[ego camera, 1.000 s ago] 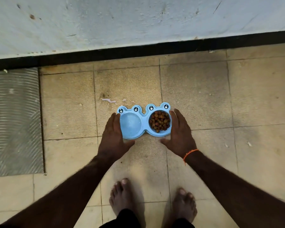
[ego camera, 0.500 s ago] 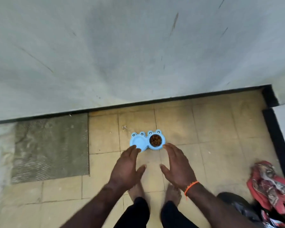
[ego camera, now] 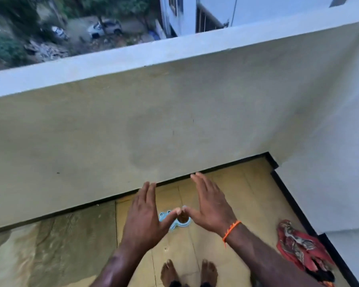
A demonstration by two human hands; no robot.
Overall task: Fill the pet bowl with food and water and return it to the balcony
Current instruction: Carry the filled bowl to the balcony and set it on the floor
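Bare feet (ego camera: 188, 272) stand at the bottom centre of the frame on the tan floor tiles (ego camera: 226, 195), and both forearms reach up from the lower edge. From my remote seat I read the left hand (ego camera: 146, 217) and the right hand (ego camera: 210, 206) as released: fingers straight and together, palms down, thumbs angled inward until the tips nearly meet, nothing held in either. An orange wrist thread (ego camera: 230, 229) circles the right wrist.

Beyond the hands, just below frame centre, the pale blue pet bowl (ego camera: 179, 222) sits on the floor, mostly masked by the thumbs. One cup shows something dark that I take to be kibble; the other cup is covered, so I cannot tell whether water is in it. I judge the bowl to be light, rigid moulded plastic, smooth and likely slick if wet, and prone to slopping. Any further lift should take it level by its two outer ends, one hand to each.

At lower right lies a red patterned cloth (ego camera: 298, 247). Farther up, the parapet wall (ego camera: 174, 121) fills mid-frame, with blurred ground and a parked car (ego camera: 104, 27) at upper left.
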